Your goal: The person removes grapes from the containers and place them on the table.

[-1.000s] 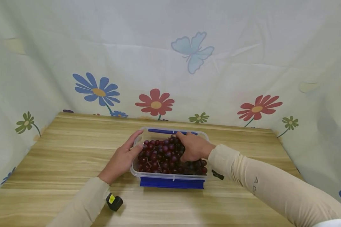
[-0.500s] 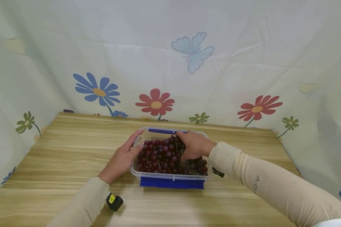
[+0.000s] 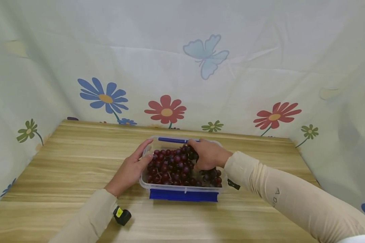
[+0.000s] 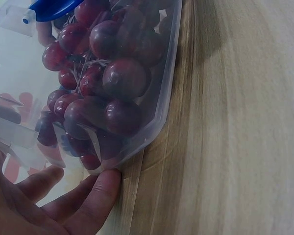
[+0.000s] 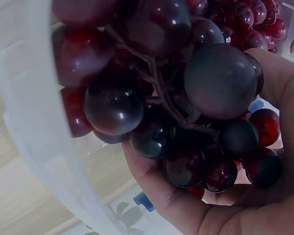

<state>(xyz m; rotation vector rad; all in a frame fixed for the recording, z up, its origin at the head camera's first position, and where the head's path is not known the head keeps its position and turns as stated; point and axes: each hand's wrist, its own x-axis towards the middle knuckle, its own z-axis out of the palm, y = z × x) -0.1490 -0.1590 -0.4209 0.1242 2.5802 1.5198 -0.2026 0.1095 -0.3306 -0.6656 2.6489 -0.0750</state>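
R sleeve (image 3: 301,205), rt of box (image 3: 170,188): print (image 3: 275,197) showing "A D", rest unreadable | L hand (image 3: 131,171): fingers resting spread agst box's L end | R hand (image 3: 210,156): gripping dk grape bunch (image 5: 220,82) inside box, R half; bunch sitting betw. curled fingers & thumb | other grapes (image 3: 168,168) lying in box's L half

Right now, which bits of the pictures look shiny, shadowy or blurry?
Head view: fairly even light, with a soft shadow beside the black gadget; left wrist view: the grapes look hazy through the cloudy box, and the table looks washed out; right wrist view: white glints on dark grapes, with the near box edge blurred.
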